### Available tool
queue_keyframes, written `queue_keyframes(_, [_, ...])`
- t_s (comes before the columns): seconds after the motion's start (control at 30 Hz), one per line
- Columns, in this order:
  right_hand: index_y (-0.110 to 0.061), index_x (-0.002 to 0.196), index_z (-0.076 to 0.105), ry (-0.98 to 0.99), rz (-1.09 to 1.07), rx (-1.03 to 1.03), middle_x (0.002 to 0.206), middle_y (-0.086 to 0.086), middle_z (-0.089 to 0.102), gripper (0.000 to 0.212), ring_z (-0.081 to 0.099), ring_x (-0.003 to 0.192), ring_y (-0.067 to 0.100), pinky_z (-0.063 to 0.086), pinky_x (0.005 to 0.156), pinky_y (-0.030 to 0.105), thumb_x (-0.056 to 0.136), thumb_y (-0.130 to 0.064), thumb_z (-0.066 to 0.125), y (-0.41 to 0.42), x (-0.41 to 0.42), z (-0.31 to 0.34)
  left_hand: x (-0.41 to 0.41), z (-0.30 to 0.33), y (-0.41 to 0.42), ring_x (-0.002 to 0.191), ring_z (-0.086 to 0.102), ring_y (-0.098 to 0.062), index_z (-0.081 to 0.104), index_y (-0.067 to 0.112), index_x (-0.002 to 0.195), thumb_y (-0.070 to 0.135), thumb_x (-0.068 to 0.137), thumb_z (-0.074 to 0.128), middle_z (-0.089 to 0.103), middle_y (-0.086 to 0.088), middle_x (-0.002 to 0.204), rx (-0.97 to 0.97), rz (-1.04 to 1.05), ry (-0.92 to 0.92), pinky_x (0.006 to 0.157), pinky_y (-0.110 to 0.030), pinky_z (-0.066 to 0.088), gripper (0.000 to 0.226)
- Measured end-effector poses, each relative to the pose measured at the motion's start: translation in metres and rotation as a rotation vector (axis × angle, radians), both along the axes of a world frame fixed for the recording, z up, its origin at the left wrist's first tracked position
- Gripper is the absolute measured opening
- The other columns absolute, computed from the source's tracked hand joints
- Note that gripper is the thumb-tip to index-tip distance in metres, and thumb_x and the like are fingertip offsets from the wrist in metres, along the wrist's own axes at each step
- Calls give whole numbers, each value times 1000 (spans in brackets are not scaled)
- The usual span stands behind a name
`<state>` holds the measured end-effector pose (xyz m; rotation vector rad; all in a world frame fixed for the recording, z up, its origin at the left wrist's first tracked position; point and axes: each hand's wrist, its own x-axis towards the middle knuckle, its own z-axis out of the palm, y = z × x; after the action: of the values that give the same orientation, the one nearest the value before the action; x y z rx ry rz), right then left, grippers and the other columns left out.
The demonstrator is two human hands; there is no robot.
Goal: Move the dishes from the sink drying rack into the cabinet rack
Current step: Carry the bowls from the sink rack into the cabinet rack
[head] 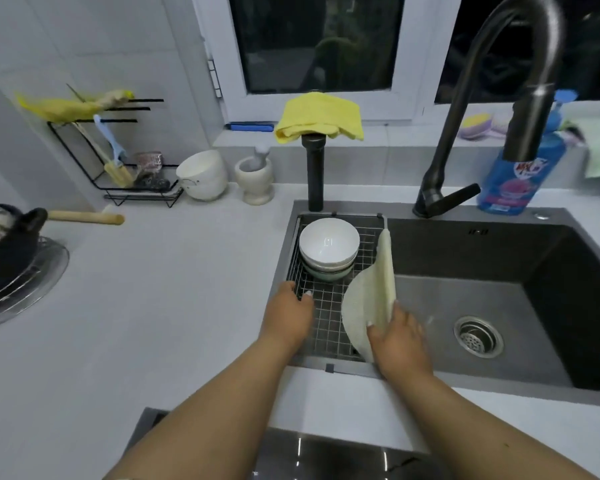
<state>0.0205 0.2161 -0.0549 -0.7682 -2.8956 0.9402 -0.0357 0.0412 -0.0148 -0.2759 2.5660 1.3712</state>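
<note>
The pale bench (160,289) runs wide on the left, and the dark sink (482,289) is sunk into its right part, with a drain (478,336) in the basin floor. A tall curved tap (492,81) arches over the sink's back edge, and a blue bottle (520,174) stands just behind it to the right. A wire drying rack (329,296) sits across the sink's left end. At the back of the rack is a stack of bowls (328,249), white on top. Two pale plates (361,306) stand on edge along the rack's right side, leaning over the basin. The right hand (397,344) has its grip closed around the near edge of these plates, thumb on the inner face. The left hand (290,315) curls its fingers over the rack's left rim, close in front of the bowls. Behind the rack a black post carries a folded yellow cloth (319,117). Farther left on the bench stand white bowls (203,174), a mortar with pestle (255,178) and a black wire stand (118,157) holding brushes. A dark pan (7,247) sits at the far left edge.
</note>
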Motion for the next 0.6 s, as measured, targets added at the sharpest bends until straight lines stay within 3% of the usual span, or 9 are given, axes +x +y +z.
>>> queue_keyframes(0.03, [-15, 147, 21, -15, 0, 9, 143, 11, 41, 71, 38, 131, 29, 33, 108, 40, 90, -50, 45, -2, -3, -2, -13, -3, 3, 95, 66, -29, 39, 18, 135, 41, 90, 44, 66, -11, 107, -4, -8, -11, 87, -47, 54, 51])
queue_keyframes(0.1, [-14, 149, 15, -41, 4, 32, 147, 9, 38, 76, 37, 133, 27, 32, 109, 39, 90, -53, 42, -4, -8, -3, -35, -3, 9, 83, 68, -29, 55, 12, 101, 38, 91, 43, 69, -12, 90, -13, -3, -41, 81, -49, 56, 31])
queue_keyframes(0.17, [-15, 149, 12, -44, 8, 57, 147, 10, 38, 76, 38, 133, 26, 33, 108, 39, 90, -54, 40, -5, -9, -3, -57, -4, 15, 69, 68, -30, 57, 4, 77, 35, 94, 42, 68, -13, 73, 7, 20, -105, 75, -48, 59, 39])
queue_keyframes(0.27, [-16, 150, 12, -53, 11, 77, 148, 9, 37, 75, 38, 133, 25, 34, 108, 37, 91, -56, 36, -5, -9, -2, -79, 1, 26, 62, 68, -29, 55, -2, 94, 32, 98, 42, 67, -14, 67, 114, 104, -254, 71, -40, 60, 37])
queue_keyframes(0.43, [-18, 150, 10, -55, 20, 60, 149, 6, 36, 76, 37, 135, 22, 34, 107, 36, 91, -58, 35, -4, -10, -1, -111, 5, 46, 64, 64, -28, 49, 1, 115, 33, 99, 44, 64, -18, 71, 260, 192, -378, 77, -44, 60, 35])
queue_keyframes(0.6, [-19, 151, 8, -41, 37, 0, 152, 4, 32, 78, 37, 136, 21, 35, 108, 35, 91, -61, 35, -2, -8, 1, -129, 1, 58, 62, 64, -23, 45, 2, 124, 34, 98, 47, 63, -16, 69, 232, 233, -419, 60, -32, 55, 42])
